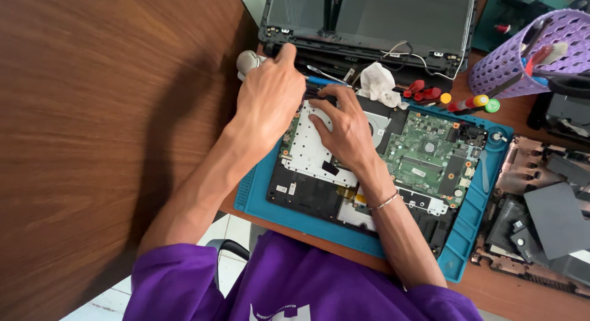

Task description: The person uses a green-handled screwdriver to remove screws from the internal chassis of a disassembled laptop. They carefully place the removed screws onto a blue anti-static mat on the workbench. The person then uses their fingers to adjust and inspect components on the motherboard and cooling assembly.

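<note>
Two bare hands work over an opened laptop base (375,173), the largest thing near them. It lies on a blue work mat (470,235) on a wooden tabletop (92,142), directly beneath both hands, its cover off and its inner parts showing. It looks stiff and fairly light, but fragile across the middle; by my judgement it is best held by its black outer edges, never by the exposed parts.

Under the right hand (347,127) lies a pale metal plate (307,152), thin and rigid, likely sharp along its rim. To that hand's right sits a green circuit board (427,155), brittle and studded with small parts, safest touched only at its edges.

Beyond the fingertips of both hands stands the detached screen lid (369,19), with loose wires (409,53) trailing from its hinge; these are soft and would tear easily.

The left hand (267,99) is curled loosely, thumb stretched away toward the lid's lower corner; I cannot tell whether it holds anything. The right hand lies flat, fingers spread and pressing on the plate, gripping nothing. Just past its fingertips a slim blue-handled screwdriver (322,81) rests, and a crumpled white tissue (378,84) sits farther right.
</note>
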